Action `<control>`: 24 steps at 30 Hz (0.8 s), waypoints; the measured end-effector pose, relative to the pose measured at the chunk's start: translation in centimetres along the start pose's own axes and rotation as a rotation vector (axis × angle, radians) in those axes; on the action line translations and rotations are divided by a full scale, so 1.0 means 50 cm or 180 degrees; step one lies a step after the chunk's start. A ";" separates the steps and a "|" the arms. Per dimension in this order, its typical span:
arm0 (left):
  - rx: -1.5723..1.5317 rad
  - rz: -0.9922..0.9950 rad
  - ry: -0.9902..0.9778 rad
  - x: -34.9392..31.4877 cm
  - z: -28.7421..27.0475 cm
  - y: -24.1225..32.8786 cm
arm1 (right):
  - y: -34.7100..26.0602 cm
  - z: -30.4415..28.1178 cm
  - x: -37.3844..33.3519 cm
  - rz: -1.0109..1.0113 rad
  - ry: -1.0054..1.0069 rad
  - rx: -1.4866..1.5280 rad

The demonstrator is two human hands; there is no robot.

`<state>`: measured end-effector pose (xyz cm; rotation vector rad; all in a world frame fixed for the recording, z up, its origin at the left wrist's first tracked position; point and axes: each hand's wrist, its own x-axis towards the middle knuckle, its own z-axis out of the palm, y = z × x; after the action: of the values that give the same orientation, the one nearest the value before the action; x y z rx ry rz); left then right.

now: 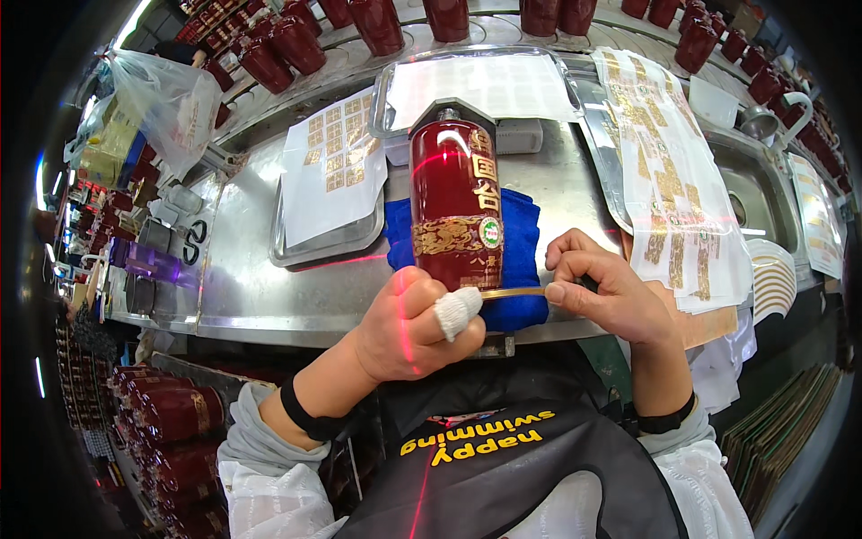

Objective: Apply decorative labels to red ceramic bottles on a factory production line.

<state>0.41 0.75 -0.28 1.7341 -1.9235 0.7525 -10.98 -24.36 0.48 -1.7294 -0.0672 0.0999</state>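
A dark red bottle (444,180) with gold lettering and a gold patterned band lies on a folded blue cloth (521,242), its neck pointing away from me. A narrow gold strip (514,292) runs straight across the bottle's near end. My right hand (611,289) pinches the strip's right end between thumb and forefinger, other fingers curled. At the left end, my left hand (415,325) is closed against the bottle's lower edge; a white cover wraps one of its digits. The strip's left end meets that covered digit, and how it is gripped there is partly hidden.
Sheets of gold labels lie on a metal tray (373,229) at left and on the right side (709,234). Behind the bottle is another tray (382,112) with white sheets. Red bottles (375,25) stand on the far conveyor. Scissors (192,242) lie at far left.
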 end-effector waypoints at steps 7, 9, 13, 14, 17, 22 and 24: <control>-0.0213 -0.0576 -0.0020 -0.009 -0.003 0.014 | 0.002 0.000 0.007 -0.0079 -0.0059 -0.0165; 0.0033 -0.0480 0.0020 -0.008 0.001 0.014 | 0.004 0.002 0.009 -0.0062 -0.0023 -0.0098; -0.0305 -0.0531 -0.0092 -0.013 -0.002 0.008 | 0.006 0.004 0.009 -0.0189 0.0084 -0.0106; -0.0407 -0.0716 -0.0224 -0.015 -0.001 0.008 | 0.006 0.003 0.009 -0.0184 0.0105 -0.0098; -0.0522 -0.0814 0.0164 -0.015 0.004 0.012 | 0.007 0.002 0.012 -0.0179 0.0063 -0.0208; -0.0017 -0.0247 0.0202 -0.004 0.014 0.009 | 0.008 0.003 0.015 -0.0193 0.0051 -0.0226; -0.0070 -0.0169 0.0111 -0.002 0.013 0.005 | 0.008 0.002 0.013 -0.0171 0.0039 -0.0157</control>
<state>0.18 0.42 -0.87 1.7404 -1.8486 0.7349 -10.35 -24.24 0.07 -1.7759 -0.1080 0.0484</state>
